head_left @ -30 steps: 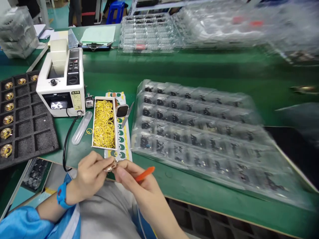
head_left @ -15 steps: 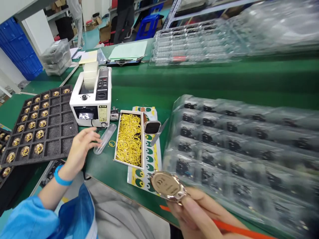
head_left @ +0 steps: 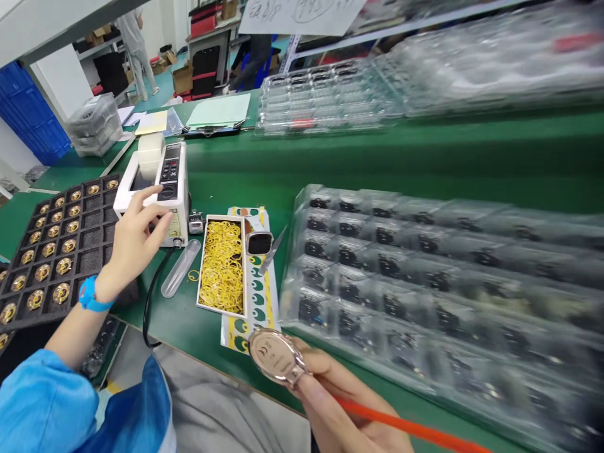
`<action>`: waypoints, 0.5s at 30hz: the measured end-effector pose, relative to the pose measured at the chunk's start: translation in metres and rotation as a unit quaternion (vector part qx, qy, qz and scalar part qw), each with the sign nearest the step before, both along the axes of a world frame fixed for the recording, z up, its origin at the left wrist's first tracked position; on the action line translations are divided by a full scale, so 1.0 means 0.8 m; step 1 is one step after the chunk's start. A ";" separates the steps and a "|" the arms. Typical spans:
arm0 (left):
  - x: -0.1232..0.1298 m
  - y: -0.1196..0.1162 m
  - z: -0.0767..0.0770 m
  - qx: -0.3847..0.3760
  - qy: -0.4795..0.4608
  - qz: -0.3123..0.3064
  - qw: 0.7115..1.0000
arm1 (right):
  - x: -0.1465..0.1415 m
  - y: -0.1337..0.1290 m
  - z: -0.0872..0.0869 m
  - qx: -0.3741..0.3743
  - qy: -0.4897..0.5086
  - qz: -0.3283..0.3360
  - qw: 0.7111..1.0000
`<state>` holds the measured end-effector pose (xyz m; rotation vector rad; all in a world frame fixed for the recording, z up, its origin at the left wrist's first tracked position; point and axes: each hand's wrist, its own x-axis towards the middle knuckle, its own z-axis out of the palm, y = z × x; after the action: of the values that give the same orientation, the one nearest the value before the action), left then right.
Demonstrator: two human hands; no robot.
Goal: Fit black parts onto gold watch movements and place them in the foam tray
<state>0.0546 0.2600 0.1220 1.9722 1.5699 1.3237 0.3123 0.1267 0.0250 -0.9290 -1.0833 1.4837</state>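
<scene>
My right hand (head_left: 342,402) pinches a round watch case (head_left: 272,356) between thumb and fingers. Its pale back, printed with a CE mark, faces up inside a shiny metal rim. An orange strip (head_left: 406,426) runs across this hand; what it belongs to I cannot make out. My left hand (head_left: 136,242), with a blue band at the wrist, reaches over the front of a white tape dispenser (head_left: 175,204), fingers apart and holding nothing. Whether its fingertips touch the dispenser is unclear. Beside it lies a clear plastic tube (head_left: 180,268).
A white box (head_left: 199,296) of yellow rings stands mid-table, next to a smartwatch (head_left: 259,243) on a patterned sheet (head_left: 257,296). Clear compartment trays (head_left: 425,283) with dark parts fill the right. At left, a black foam tray (head_left: 97,239) holds gold rings.
My left hand has risen from beside the clear tube to the front of the tape dispenser. My right hand keeps the watch case. The whole view has shifted.
</scene>
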 end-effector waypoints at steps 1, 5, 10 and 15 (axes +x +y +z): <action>0.001 0.005 0.008 0.003 0.089 -0.023 0.996 | -0.002 0.001 0.002 0.009 0.005 0.005 1.000; 0.017 -0.006 0.026 0.004 0.115 -0.082 0.990 | -0.002 0.003 0.005 -0.009 0.040 0.029 0.999; 0.051 -0.075 0.018 -0.194 -0.017 -0.269 0.943 | 0.000 0.007 0.007 -0.085 0.079 0.077 0.990; 0.069 -0.106 -0.007 -0.341 -0.031 -0.345 0.874 | -0.004 0.013 0.014 -0.105 0.077 0.098 0.987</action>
<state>0.1096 0.1750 0.1164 1.7207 0.9332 0.4435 0.3093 0.1368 0.0364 -0.8532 -0.9376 1.8288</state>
